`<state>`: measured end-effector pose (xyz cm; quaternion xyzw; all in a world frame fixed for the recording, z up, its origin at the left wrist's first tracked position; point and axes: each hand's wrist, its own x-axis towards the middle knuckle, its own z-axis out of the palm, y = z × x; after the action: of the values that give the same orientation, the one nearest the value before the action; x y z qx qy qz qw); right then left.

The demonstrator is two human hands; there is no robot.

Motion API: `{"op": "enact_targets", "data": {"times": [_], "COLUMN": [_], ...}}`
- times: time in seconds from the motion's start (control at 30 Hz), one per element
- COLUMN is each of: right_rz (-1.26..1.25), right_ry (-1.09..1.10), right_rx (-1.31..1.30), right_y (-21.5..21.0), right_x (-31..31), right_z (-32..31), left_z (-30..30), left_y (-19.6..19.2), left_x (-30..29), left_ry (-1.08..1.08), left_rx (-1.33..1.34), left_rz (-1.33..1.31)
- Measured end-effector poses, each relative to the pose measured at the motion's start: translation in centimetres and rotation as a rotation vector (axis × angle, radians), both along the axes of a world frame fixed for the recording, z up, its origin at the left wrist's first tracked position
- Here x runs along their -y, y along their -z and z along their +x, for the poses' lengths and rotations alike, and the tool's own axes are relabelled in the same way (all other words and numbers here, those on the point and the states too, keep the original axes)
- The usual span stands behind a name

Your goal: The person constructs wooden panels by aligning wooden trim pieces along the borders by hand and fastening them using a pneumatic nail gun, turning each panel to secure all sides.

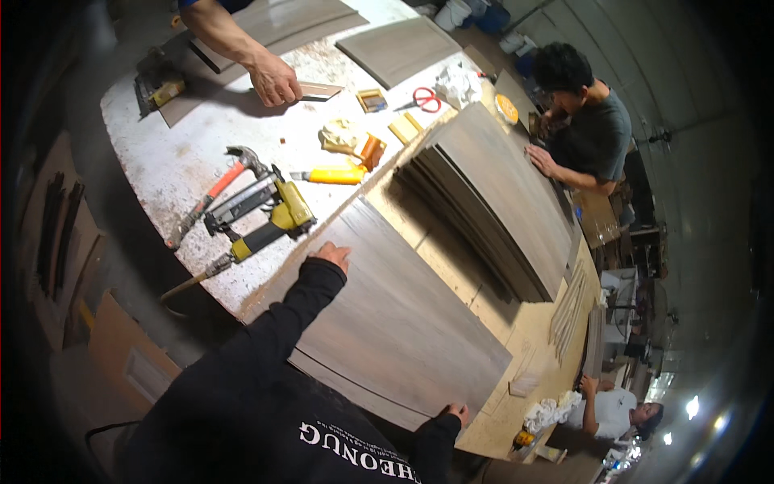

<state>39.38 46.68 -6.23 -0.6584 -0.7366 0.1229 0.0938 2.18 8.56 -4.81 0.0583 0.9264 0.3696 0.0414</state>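
A grey-brown wooden panel (403, 298) lies flat on the table before me, with a grooved line along its near side. My left hand (332, 255) rests on its left end, fingers stretched over the surface and holding nothing. At the panel's right end, my right hand (458, 413) is closed on the edge; its lower fingers are hidden. Both my arms wear black sleeves. Just beyond the panel rises a stack of similar panels (508, 202). Left of my left hand lie a yellow-and-black nail gun (278, 216) and a hammer (216, 189) with a red handle.
A yellow-handled tool (337, 174), red scissors (422, 100) and another panel (395, 50) lie farther off. A co-worker's hand (276, 81) holds a thin strip at upper left. One person (592, 121) stands behind the stack, another (609, 411) at right. Thin wood strips (568, 310) lie rightward.
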Motion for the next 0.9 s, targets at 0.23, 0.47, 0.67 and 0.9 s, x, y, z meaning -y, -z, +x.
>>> {"op": "enact_targets", "data": {"times": [0.23,0.47,0.67,0.9], "right_rz": [0.147,0.237,0.153,-0.036], "right_ry": [0.058,0.008,-0.416,-0.887], "right_rx": [0.161,-0.184,-0.375,-0.558], "right_y": [2.2,9.1,11.9,15.1], "right_x": [0.3,-2.2,2.2,8.8], "right_z": [-2.1,-13.3,-23.2,-27.6], "left_z": [-0.9,7.3,10.6,12.3], "left_y": [0.1,-2.0,1.1,0.1], "left_x": [2.0,9.8,6.7,4.4], "left_ry": [-0.013,0.645,0.13,-0.041], "left_rx": [0.164,0.497,0.151,-0.049], "left_rz": [-0.074,-0.456,-0.025,-0.109]}}
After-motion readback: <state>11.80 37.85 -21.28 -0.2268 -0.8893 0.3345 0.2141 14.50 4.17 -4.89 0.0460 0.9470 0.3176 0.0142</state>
